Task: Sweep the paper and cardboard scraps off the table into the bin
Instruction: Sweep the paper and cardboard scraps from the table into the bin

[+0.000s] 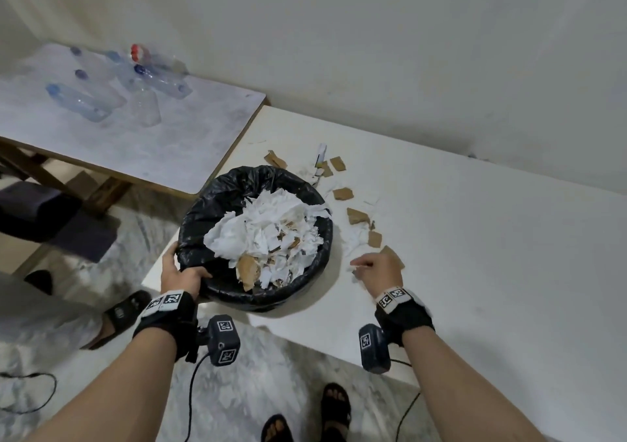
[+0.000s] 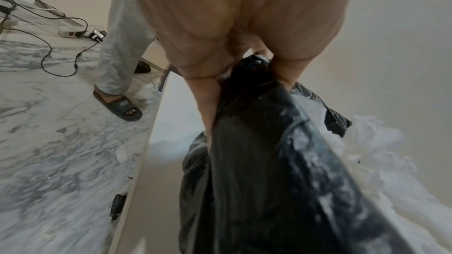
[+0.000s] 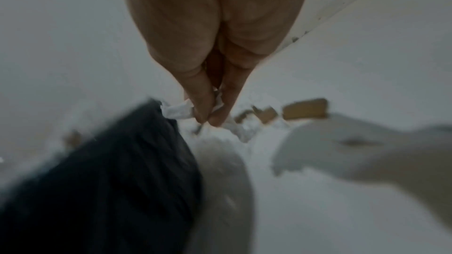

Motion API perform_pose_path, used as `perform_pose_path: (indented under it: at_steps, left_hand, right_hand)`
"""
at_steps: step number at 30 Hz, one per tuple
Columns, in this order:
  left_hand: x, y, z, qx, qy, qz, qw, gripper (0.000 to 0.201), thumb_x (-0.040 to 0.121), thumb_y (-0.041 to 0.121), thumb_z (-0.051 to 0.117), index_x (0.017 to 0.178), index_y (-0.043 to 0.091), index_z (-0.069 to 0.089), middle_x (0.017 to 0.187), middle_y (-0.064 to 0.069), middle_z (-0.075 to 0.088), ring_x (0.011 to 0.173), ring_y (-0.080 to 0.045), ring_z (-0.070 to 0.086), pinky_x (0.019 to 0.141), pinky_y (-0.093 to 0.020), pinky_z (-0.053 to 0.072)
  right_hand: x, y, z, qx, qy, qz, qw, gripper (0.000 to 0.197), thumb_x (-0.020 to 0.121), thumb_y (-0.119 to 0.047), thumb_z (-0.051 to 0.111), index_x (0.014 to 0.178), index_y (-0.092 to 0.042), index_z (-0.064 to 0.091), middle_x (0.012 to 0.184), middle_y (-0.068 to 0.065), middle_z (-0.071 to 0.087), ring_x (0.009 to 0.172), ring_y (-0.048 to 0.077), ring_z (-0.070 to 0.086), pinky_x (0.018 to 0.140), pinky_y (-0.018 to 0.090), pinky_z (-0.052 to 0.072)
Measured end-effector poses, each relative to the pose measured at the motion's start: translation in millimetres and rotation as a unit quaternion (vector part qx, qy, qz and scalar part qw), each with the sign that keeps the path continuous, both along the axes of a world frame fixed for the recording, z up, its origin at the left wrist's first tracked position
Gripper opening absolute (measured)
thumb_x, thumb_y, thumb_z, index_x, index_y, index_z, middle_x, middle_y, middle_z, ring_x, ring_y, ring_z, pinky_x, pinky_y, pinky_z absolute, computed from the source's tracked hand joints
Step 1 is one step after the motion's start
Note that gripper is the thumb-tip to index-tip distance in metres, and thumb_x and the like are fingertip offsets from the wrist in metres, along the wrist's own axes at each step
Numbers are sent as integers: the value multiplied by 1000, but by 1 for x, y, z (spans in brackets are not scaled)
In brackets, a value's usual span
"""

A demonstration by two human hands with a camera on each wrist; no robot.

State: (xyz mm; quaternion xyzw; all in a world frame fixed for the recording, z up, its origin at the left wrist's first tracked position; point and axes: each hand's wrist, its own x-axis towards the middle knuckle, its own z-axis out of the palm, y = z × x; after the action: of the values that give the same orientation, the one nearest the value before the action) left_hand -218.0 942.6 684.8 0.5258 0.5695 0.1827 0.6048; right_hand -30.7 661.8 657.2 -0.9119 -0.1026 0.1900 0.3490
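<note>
Head view is showing the paper and cardboard scraps (image 1: 353, 217) lying in a loose arc on the white table (image 1: 475, 255), just beside the right rim of the bin (image 1: 217, 200). Brown cardboard pieces are running from the far rim down toward your right hand (image 1: 378, 270); white paper shreds are mixed among them and harder to pick out against the tabletop.

The bin, lined with a black bag, is sitting at the table's near-left corner and is already piled high with crumpled paper and some cardboard. Your left hand (image 1: 179, 272) is gripping the near-left rim, thumb inside and fingers outside, bunching the bag liner (image 2: 257, 123).

Your right hand is hovering low over the nearest scraps with its fingers drawn together; in the right wrist view the fingertips (image 3: 203, 117) are pinching a small white paper scrap (image 3: 177, 112).

To do this step well, you are probably better off flattening the right hand and using its edge as a blade than picking piece by piece. The load is standing high, so light shreds may slide back off; tilting the rim toward the scraps, or lowering it below the table edge, should help.

Beyond: a second table (image 1: 152, 143) carrying empty plastic bottles (image 1: 101, 88), a marble floor, and sandalled feet.
</note>
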Motion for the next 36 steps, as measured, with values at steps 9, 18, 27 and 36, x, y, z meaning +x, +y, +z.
perform_pose_path:
  at_steps: [9, 18, 27, 36]
  left_hand:
    - [4, -18, 9, -2, -21, -36, 999, 87, 70, -15, 54, 137, 41, 45, 124, -15, 59, 98, -42, 61, 73, -62, 58]
    - [29, -4, 13, 0, -27, -32, 999, 86, 76, -17, 51, 144, 35, 41, 120, -12, 58, 87, -37, 60, 71, -54, 58]
    - [73, 23, -6, -3, -30, 15, 999, 86, 76, -19, 51, 141, 37, 44, 111, -12, 58, 77, -31, 60, 61, -44, 57]
    - [97, 37, -13, -17, -32, 56, 998, 92, 75, -19, 53, 143, 42, 43, 120, -9, 55, 81, -32, 62, 72, -57, 58]
  right_hand:
    - [-9, 93, 119, 169, 9, 53, 984, 26, 83, -9, 67, 107, -18, 73, 91, 0, 69, 83, 14, 66, 80, 30, 56]
    - [47, 56, 95, 179, -39, -97, 978, 31, 85, -17, 63, 116, -25, 63, 114, 5, 66, 99, 21, 64, 90, 36, 53]
    - [90, 18, -23, -244, 164, -38, 955, 105, 67, -64, 70, 146, -20, 16, 150, 13, 11, 139, 40, 24, 110, 47, 33]
    - [91, 82, -59, -312, 107, 15, 944, 100, 57, -69, 73, 134, -35, 17, 138, 15, 22, 125, 44, 26, 83, 55, 38]
